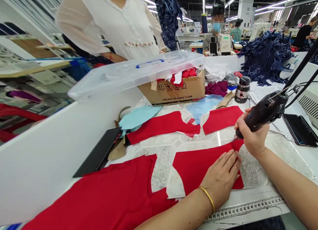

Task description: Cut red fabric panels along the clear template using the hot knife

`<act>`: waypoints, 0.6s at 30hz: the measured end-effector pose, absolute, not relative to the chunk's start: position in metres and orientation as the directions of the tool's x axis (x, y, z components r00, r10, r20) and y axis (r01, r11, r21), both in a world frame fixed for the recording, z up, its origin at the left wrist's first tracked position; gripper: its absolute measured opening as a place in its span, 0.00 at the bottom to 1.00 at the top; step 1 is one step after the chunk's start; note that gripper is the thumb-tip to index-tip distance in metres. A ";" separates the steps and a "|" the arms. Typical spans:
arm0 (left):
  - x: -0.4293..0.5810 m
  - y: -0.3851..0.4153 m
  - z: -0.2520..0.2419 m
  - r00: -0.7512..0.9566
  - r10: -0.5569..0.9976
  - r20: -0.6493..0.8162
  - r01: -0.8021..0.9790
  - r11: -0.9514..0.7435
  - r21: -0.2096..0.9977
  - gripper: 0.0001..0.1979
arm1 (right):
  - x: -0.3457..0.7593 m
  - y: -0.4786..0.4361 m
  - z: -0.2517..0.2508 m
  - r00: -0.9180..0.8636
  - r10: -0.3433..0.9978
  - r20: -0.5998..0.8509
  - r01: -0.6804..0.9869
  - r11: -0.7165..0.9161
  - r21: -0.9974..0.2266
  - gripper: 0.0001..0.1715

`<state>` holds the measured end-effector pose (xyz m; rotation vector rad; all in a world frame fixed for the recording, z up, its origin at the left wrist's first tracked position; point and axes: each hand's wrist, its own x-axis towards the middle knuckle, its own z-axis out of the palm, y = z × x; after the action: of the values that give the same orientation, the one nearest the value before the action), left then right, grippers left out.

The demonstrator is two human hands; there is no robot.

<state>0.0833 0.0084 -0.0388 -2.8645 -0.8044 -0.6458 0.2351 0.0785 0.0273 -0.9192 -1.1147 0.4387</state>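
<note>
My left hand [220, 178], with a gold bangle at its wrist, lies flat with fingers stretched out on a cut red fabric piece [193, 167]. In my right hand [255, 139] is a black corded power tool [264, 110] with a thin pointed metal tip. The tool is tilted, and its tip is at the upper edge of the red piece, just beyond my left fingertips; whether it touches the cloth I cannot tell. Farther back lie two more red pieces [159, 124] [222, 119]. A larger stack of red fabric [106, 190] spreads across the left front.
A cardboard box [177, 90] of scraps stands behind, under a clear plastic lid [139, 72]. A dark jar [242, 89] and a phone [299, 130] are at the right. A measuring tape [248, 206] runs along the front edge. A person in white [119, 24] stands beyond the left partition.
</note>
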 end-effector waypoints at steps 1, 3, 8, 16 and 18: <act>0.083 0.008 -0.039 0.772 0.476 0.421 0.517 -0.856 0.020 0.18 | 0.235 0.079 0.028 0.411 0.714 0.567 0.134 0.568 -0.812 0.11; 0.083 0.008 -0.039 0.776 0.480 0.409 0.518 -0.855 0.022 0.18 | 0.235 0.078 0.030 0.409 0.714 0.568 0.123 0.573 -0.810 0.11; 0.082 0.009 -0.040 0.785 0.481 0.392 0.516 -0.856 0.017 0.19 | 0.242 0.076 0.039 0.430 0.682 0.592 0.085 0.622 -0.778 0.14; 0.082 0.009 -0.038 0.786 0.478 0.392 0.511 -0.859 0.021 0.19 | 0.253 0.081 0.035 0.477 0.669 0.570 0.162 0.571 -0.805 0.14; 0.081 0.009 -0.038 0.788 0.470 0.398 0.507 -0.862 0.016 0.19 | 0.253 0.082 0.032 0.490 0.669 0.559 0.186 0.546 -0.817 0.12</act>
<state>0.0814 0.0089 -0.0378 -2.8829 -0.7893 -0.6046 0.2525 0.0820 0.0323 -0.9826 -1.0489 0.3593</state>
